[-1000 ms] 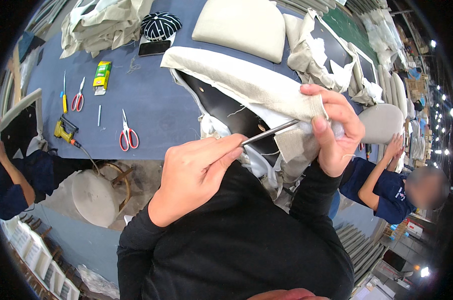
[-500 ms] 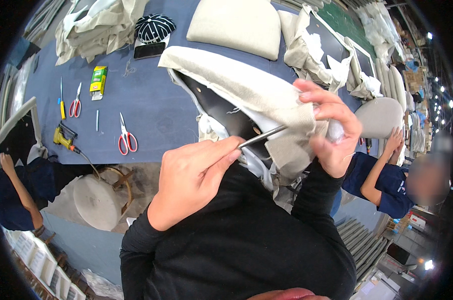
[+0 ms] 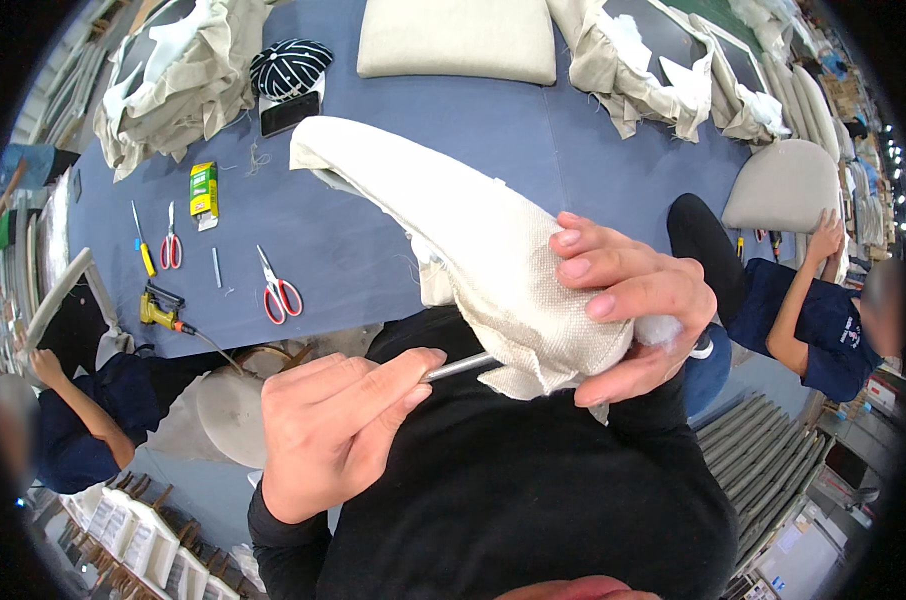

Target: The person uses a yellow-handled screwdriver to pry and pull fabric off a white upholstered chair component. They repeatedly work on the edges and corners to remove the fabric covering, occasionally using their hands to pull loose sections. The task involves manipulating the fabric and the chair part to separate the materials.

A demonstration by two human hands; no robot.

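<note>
While right hand fingers clamp the beige fabric cover, left hand fingers pinch a metal rod.

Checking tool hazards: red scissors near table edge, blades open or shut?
Shut. The red-handled scissors lie flat on the blue table, blades together in one point.

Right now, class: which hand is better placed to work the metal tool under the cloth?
Left hand: its fingers pinch the metal tool, tip under the beige fabric; right hand grips fabric.
</note>
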